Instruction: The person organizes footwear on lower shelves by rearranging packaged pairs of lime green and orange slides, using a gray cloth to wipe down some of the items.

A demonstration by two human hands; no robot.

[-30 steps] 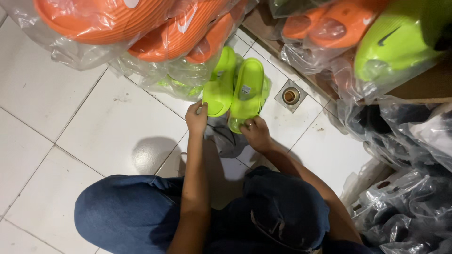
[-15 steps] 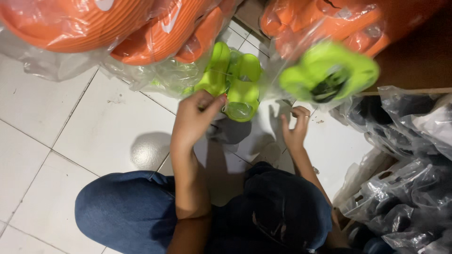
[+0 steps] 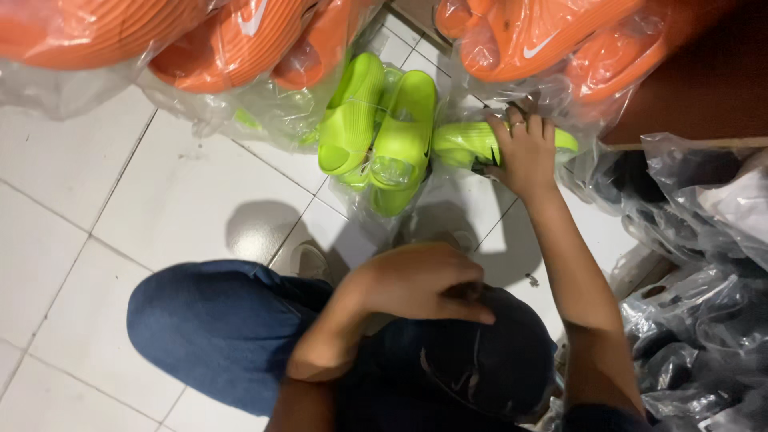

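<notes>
Slide under my right hand: lime-green moulded foam slide sandal in clear plastic wrap, lying on its side, toe pointing away from my palm.
Pair just left of my grip: two matching lime-green foam slides, bagged, side by side, soles up.

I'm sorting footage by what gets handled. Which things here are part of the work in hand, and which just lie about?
In hand:
right hand on a bagged lime-green slide
pair of lime-green slides next to it
left hand resting on the knee

Lying about:
bagged orange slides
dark bagged goods
tiled floor
</notes>
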